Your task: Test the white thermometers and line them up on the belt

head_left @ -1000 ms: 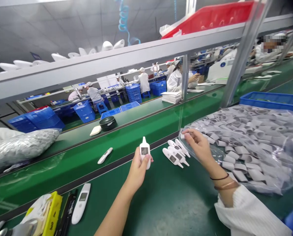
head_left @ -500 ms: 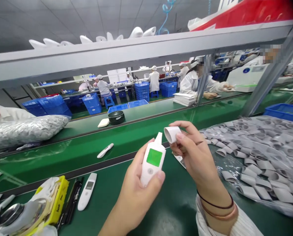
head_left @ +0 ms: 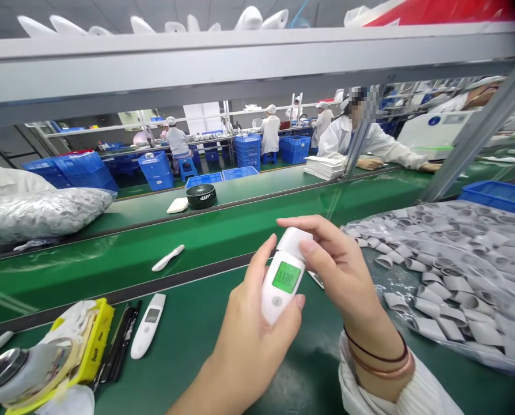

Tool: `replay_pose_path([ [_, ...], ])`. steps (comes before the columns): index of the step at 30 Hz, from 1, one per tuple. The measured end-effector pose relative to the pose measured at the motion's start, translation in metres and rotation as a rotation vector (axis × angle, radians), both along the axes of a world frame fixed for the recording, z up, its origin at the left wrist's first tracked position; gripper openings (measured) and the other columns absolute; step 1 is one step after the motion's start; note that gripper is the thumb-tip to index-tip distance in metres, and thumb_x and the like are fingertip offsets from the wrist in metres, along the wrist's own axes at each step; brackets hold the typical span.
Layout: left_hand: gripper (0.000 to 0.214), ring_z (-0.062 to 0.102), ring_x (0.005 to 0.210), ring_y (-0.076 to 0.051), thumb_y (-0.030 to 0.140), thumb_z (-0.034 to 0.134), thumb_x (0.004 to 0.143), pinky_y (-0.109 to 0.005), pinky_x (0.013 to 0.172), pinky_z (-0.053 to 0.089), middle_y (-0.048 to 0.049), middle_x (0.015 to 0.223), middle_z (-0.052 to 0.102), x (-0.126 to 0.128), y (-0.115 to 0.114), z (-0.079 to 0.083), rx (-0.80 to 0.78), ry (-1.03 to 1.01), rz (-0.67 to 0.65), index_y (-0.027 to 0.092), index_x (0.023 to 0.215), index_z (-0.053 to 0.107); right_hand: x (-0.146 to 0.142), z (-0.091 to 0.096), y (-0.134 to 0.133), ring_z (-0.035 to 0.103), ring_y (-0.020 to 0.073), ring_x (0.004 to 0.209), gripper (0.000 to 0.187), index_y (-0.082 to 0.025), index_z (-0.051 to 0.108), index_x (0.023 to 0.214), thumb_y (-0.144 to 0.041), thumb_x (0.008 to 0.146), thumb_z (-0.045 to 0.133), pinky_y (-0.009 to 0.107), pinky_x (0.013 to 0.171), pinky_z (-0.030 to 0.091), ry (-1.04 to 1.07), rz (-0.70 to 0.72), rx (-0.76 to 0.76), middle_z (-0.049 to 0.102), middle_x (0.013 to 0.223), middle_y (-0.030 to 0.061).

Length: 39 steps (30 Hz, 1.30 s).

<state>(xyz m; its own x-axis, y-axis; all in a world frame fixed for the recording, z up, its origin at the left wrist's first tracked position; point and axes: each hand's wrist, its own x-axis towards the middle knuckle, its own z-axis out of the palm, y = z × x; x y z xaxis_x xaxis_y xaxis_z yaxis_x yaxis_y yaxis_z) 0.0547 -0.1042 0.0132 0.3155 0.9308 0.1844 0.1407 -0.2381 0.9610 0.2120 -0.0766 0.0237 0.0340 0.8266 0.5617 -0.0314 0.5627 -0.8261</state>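
My left hand (head_left: 253,328) is wrapped round a white ear thermometer (head_left: 279,291), whose green screen is lit with dark digits above a round button. At the thermometer's top sits a white cap (head_left: 292,241), covering the probe tip. Thumb and fingers of my right hand (head_left: 333,259) grip this cap from the right side. Another white thermometer (head_left: 148,326) lies on the green table to the left, its screen unlit. Part of a further white device (head_left: 317,279) shows behind my right hand.
A clear plastic bag of loose caps (head_left: 469,305) spreads over the right side. At left are a yellow basket (head_left: 95,340), black pens (head_left: 121,343) and a bottle (head_left: 24,374). A conveyor belt (head_left: 223,239) runs behind, carrying a white thermometer (head_left: 168,257). A co-worker (head_left: 348,135) sits beyond.
My right hand has brought the cap leftward onto the thermometer's probe tip. Digits now show on the screen, which was plain green before. The view has tilted down slightly.
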Motion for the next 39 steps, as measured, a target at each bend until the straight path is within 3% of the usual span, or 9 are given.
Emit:
replay_pose_path([
  [3, 0.066, 0.063, 0.064, -0.018, 0.039, 0.068, 0.092, -0.027, 0.055, 0.048, -0.0017, 0.109, 0.075, 0.0, -0.001, 0.001, 0.019, 0.004, -0.002, 0.04, 0.153, 0.042, -0.001, -0.001, 0.001, 0.058, 0.0137, 0.064, 0.023, -0.028, 0.073, 0.112, -0.042, 0.097, 0.062, 0.024, 0.052, 0.047, 0.032, -0.059, 0.005, 0.066, 0.083, 0.001],
  [13, 0.074, 0.065, 0.065, -0.023, 0.045, 0.067, 0.093, -0.027, 0.052, 0.044, -0.0027, 0.082, 0.073, -0.003, -0.001, -0.001, -0.023, -0.029, -0.028, 0.036, 0.158, 0.036, 0.001, 0.002, -0.002, 0.059, 0.0122, 0.066, 0.017, -0.029, 0.075, 0.107, -0.036, 0.095, 0.066, 0.022, 0.053, 0.048, 0.012, -0.002, 0.054, 0.067, 0.086, 0.001],
  [15, 0.073, 0.062, 0.061, -0.021, 0.045, 0.068, 0.092, -0.027, 0.051, 0.042, -0.0013, 0.077, 0.071, -0.003, -0.002, -0.001, -0.016, -0.03, -0.023, 0.036, 0.157, 0.037, 0.002, 0.004, 0.0, 0.056, 0.0113, 0.061, 0.018, -0.026, 0.074, 0.103, -0.039, 0.091, 0.069, 0.021, 0.048, 0.044, 0.067, 0.022, -0.021, 0.066, 0.082, 0.001],
  [19, 0.072, 0.06, 0.061, -0.019, 0.041, 0.071, 0.089, -0.026, 0.051, 0.041, -0.001, 0.085, 0.074, -0.001, -0.007, 0.001, -0.038, -0.066, 0.011, 0.038, 0.154, 0.042, 0.004, 0.008, 0.005, 0.034, 0.0065, 0.042, 0.03, -0.022, 0.068, 0.103, -0.048, 0.089, 0.065, 0.019, 0.038, 0.027, 0.302, 0.141, -0.227, 0.054, 0.059, -0.0045],
  [22, 0.074, 0.058, 0.06, -0.017, 0.037, 0.074, 0.086, -0.026, 0.051, 0.04, -0.0028, 0.093, 0.075, 0.0, -0.011, 0.005, -0.072, -0.087, 0.085, 0.037, 0.154, 0.043, 0.003, 0.009, 0.006, 0.03, 0.0064, 0.042, 0.032, -0.021, 0.066, 0.103, -0.049, 0.089, 0.064, 0.02, 0.038, 0.025, 0.325, 0.198, -0.282, 0.051, 0.057, -0.0053],
  [26, 0.078, 0.055, 0.056, -0.014, 0.035, 0.074, 0.086, -0.026, 0.052, 0.042, -0.003, 0.1, 0.073, 0.0, -0.011, 0.008, -0.039, -0.074, 0.062, 0.039, 0.155, 0.039, 0.0, 0.005, 0.002, 0.041, 0.0078, 0.05, 0.029, -0.023, 0.071, 0.102, -0.048, 0.087, 0.07, 0.02, 0.042, 0.033, 0.186, 0.08, -0.105, 0.061, 0.073, -0.0008],
  [29, 0.076, 0.055, 0.056, -0.014, 0.036, 0.073, 0.087, -0.025, 0.052, 0.041, -0.0008, 0.094, 0.071, -0.001, -0.009, 0.008, -0.041, -0.062, 0.05, 0.041, 0.154, 0.038, 0.0, 0.003, 0.0, 0.053, 0.0106, 0.062, 0.02, -0.027, 0.074, 0.103, -0.042, 0.09, 0.07, 0.021, 0.049, 0.042, 0.057, 0.033, 0.018, 0.064, 0.085, 0.0009],
  [39, 0.076, 0.053, 0.055, -0.013, 0.038, 0.07, 0.09, -0.023, 0.05, 0.042, 0.0008, 0.084, 0.069, -0.002, -0.003, 0.001, 0.024, -0.03, 0.019, 0.038, 0.157, 0.034, -0.004, -0.001, -0.001, 0.047, 0.0097, 0.053, 0.018, -0.026, 0.069, 0.109, -0.037, 0.099, 0.058, 0.022, 0.046, 0.04, 0.019, -0.06, 0.053, 0.059, 0.076, -0.0015],
])
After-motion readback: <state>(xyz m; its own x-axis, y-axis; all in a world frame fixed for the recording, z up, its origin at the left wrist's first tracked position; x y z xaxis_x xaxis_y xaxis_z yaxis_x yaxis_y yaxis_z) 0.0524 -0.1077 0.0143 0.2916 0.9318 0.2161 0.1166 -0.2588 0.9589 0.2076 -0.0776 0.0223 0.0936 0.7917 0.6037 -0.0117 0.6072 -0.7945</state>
